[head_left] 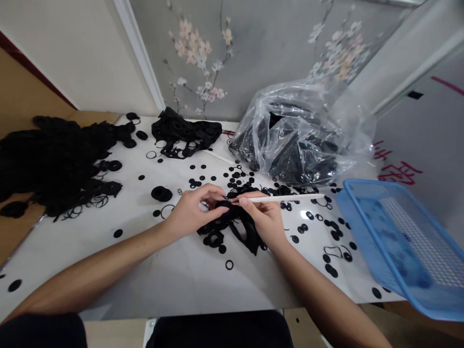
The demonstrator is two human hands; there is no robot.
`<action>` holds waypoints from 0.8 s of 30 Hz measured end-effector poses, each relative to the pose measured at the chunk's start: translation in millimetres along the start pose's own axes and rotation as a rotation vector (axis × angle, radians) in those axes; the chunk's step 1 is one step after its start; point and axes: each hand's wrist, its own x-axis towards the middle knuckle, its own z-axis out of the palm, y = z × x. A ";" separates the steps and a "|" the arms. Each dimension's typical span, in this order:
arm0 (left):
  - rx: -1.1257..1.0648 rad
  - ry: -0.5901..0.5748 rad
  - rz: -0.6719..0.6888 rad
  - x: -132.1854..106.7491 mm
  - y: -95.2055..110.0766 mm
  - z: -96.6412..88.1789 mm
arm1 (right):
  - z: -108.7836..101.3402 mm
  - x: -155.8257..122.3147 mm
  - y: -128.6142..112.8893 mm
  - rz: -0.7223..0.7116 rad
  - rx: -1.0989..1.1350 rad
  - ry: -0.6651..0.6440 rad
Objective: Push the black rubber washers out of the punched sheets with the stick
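Observation:
Near the middle of the white table, my right hand [266, 217] is closed around a thin white stick-like tool [290, 198], its pale end pointing right and its narrow tip toward my left hand. My left hand [194, 210] pinches the edge of a black rubber sheet with round holes [250, 234], thumb and fingers close together. The tool's tip meets the sheet between both hands; the exact contact is too small to make out. Under and around the hands lie small black discs [235, 182] and a thin black ring [229, 265].
A heap of black rubber pieces [54, 159] covers the left side. At the back are a punched black sheet [186, 128] and a clear plastic bag [300, 140] with black material inside. A blue plastic basket [377, 241] stands at the right edge. A wall closes off the back.

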 end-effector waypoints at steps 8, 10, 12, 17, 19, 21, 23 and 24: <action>0.315 0.081 0.167 -3.2 -2.6 0.9 | 0.4 -0.8 -2.9 -0.043 -0.053 -0.016; 0.438 0.086 0.243 -5.8 -2.9 2.2 | 1.2 -0.6 -3.9 -0.058 -0.083 -0.014; 0.502 0.079 0.296 -8.2 -2.3 3.5 | 1.6 -0.4 -4.6 -0.064 -0.097 -0.022; 0.472 0.039 0.216 -9.8 2.2 3.9 | 0.0 0.3 -3.7 -0.061 -0.071 -0.062; 0.457 0.026 0.175 -9.1 4.3 3.3 | -0.9 0.7 -3.6 -0.063 -0.066 -0.071; 0.452 0.026 0.152 -8.6 5.9 3.2 | -1.6 1.0 -4.0 -0.062 -0.074 -0.077; 0.444 0.024 0.138 -8.4 6.7 3.5 | -2.1 1.4 -4.5 -0.062 -0.085 -0.081; 0.437 0.026 0.134 -8.5 6.8 3.7 | -2.4 1.5 -4.6 -0.061 -0.088 -0.084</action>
